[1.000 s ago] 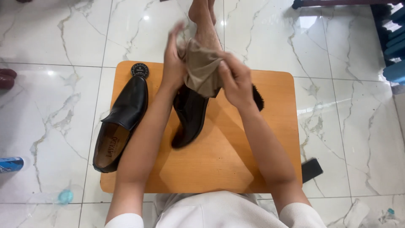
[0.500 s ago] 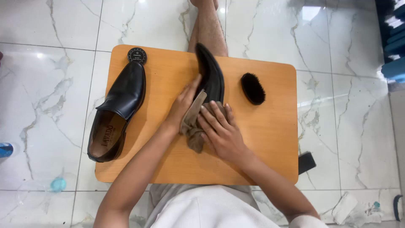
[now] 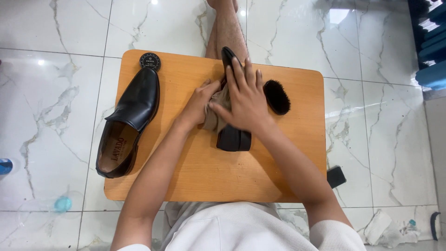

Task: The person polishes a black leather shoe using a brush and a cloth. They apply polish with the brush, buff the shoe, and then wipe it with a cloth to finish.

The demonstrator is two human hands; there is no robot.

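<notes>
A black shoe point(image 3: 231, 137) lies on its side in the middle of a small wooden table point(image 3: 195, 172), toe pointing away from me. My right hand point(image 3: 244, 97) lies flat over the shoe, pressing a beige cloth point(image 3: 218, 111) against it. My left hand point(image 3: 199, 104) grips the same cloth and the shoe from the left. A second black shoe point(image 3: 127, 123) rests at the table's left edge, opening towards me. A round black polish tin point(image 3: 149, 61) sits at its toe. A black shoe brush point(image 3: 277, 96) lies just right of my right hand.
The table stands on a white marble floor point(image 3: 381, 139). My bare leg point(image 3: 226, 28) stretches out beyond the table. A dark phone-like object point(image 3: 335, 176) lies at the table's right side. Crumpled white cloth point(image 3: 383, 227) sits at lower right, a blue cap point(image 3: 62, 203) at lower left.
The shoe was held up with the cloth a second ago; it now lies on the table. Both hands came down with it and slid the cloth along the shoe towards its toe.
</notes>
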